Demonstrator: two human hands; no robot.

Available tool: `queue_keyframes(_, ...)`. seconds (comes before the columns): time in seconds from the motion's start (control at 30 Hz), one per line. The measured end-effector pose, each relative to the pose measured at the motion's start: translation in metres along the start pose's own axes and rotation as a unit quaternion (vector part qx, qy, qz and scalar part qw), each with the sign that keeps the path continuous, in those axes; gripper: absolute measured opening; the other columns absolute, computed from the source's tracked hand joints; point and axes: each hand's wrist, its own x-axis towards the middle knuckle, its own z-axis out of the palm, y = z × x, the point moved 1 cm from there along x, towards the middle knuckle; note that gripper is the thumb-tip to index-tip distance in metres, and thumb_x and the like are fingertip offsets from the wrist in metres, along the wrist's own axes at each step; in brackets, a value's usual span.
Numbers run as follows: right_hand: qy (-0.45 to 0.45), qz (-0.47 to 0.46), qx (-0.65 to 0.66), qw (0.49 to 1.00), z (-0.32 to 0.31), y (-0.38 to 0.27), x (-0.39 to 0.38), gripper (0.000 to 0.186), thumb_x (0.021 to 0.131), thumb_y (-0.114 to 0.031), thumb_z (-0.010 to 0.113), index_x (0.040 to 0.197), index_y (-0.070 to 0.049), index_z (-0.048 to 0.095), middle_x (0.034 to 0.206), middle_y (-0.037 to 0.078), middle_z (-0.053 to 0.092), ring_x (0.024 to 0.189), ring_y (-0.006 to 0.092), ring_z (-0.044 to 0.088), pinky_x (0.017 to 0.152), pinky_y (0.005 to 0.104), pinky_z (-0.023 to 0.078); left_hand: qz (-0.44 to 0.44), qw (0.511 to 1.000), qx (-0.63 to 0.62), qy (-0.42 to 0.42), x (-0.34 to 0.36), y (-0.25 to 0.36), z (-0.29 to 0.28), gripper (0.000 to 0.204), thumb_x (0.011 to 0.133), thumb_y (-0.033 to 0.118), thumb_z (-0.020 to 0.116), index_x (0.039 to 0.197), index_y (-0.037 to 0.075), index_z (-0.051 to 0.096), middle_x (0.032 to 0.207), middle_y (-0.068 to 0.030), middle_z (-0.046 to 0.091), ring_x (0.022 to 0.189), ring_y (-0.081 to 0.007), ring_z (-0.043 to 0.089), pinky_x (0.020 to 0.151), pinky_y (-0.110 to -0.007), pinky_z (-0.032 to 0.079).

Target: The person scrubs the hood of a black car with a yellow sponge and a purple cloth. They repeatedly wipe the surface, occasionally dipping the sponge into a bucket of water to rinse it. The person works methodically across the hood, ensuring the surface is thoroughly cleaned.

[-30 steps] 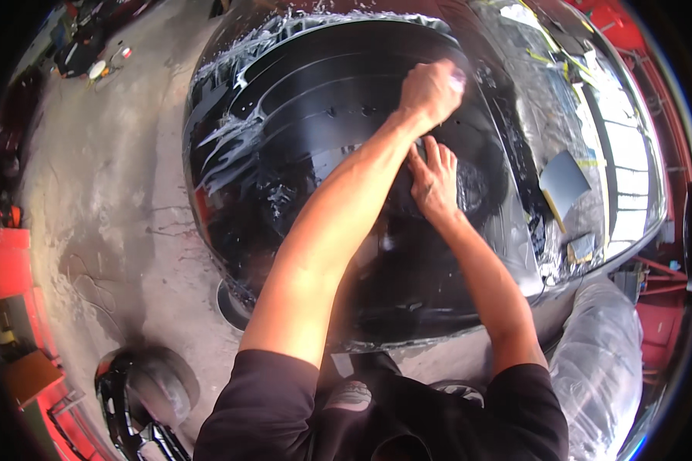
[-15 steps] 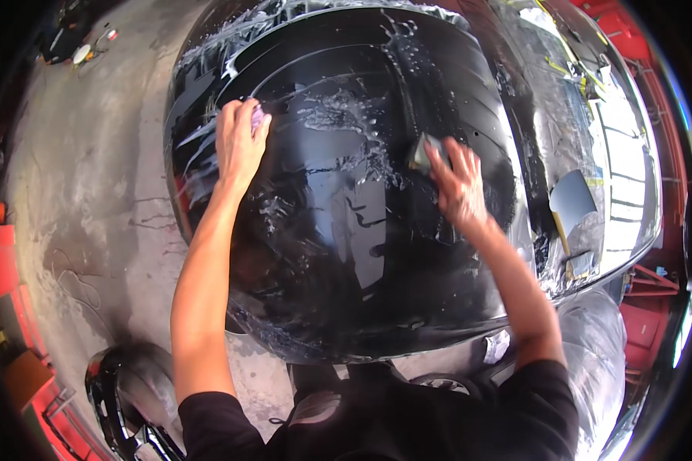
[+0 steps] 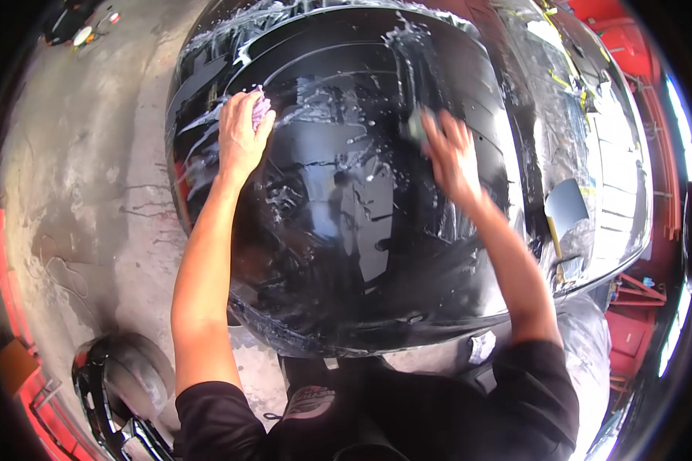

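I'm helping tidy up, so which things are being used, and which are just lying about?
In use:
- left hand, holding a crumpled purple sponge or cloth
- right hand, fingertips at a pale pad, blurred
- black car hood, wet and streaked white

Just lying about, it seems:
- dark grey sheet
- thin cord
- dark curved part on the floor

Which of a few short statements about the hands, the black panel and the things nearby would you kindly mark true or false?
1. The left hand holds a pinkish-purple wad. True.
2. The right hand is empty. False: it holds a blurred, pale pad.
3. White streaks lie on the black panel. True.
4. The person's sleeves are white. False: they are black.
5. A curved grey sheet lies right of both hands. True.
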Motion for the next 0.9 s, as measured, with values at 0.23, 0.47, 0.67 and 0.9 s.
queue_keyframes(0.23,0.014,-0.056,-0.02,0.998,0.042,0.068,0.129,0.062,0.092,-0.009,0.069,0.153,-0.015,0.06,0.121,0.02,0.065,0.106,0.0423,0.063,0.092,0.0536,0.051,0.013,0.999,-0.038,0.007,0.005,0.012,0.007,0.045,0.096,0.023,0.08,0.135,0.006,0.065,0.131,-0.0198,0.065,0.122,-0.0414,0.061,0.109,-0.051,0.047)
queue_keyframes(0.47,0.029,-0.038,0.015,0.999,0.038,0.0,0.078,0.064,0.088,-0.008,0.073,0.15,-0.016,0.062,0.131,0.022,0.063,0.116,0.0411,0.06,0.099,0.0526,0.049,-0.01,1.0,-0.01,0.003,-0.004,0.002,-0.006,0.045,0.096,0.023,0.08,0.135,0.005,0.065,0.13,-0.02,0.064,0.122,-0.0417,0.061,0.108,-0.052,0.047)
queue_keyframes(0.67,-0.007,-0.09,0.019,0.996,0.019,0.014,0.051,0.068,0.086,-0.008,0.074,0.153,-0.018,0.064,0.134,0.022,0.065,0.118,0.0436,0.063,0.098,0.0536,0.051,-0.002,1.0,-0.022,0.001,0.002,0.01,-0.003,0.046,0.097,0.018,0.081,0.137,0.004,0.064,0.132,-0.019,0.065,0.122,-0.0409,0.063,0.108,-0.05,0.049)
queue_keyframes(0.9,0.033,0.021,-0.056,0.998,0.08,0.073,0.173,0.051,0.097,-0.014,0.07,0.147,-0.02,0.064,0.123,0.018,0.067,0.112,0.0408,0.064,0.092,0.0546,0.052,-0.01,0.999,-0.05,-0.003,-0.001,0.009,0.008,0.046,0.095,0.02,0.081,0.135,0.005,0.064,0.129,-0.0195,0.065,0.122,-0.0413,0.063,0.109,-0.051,0.048)
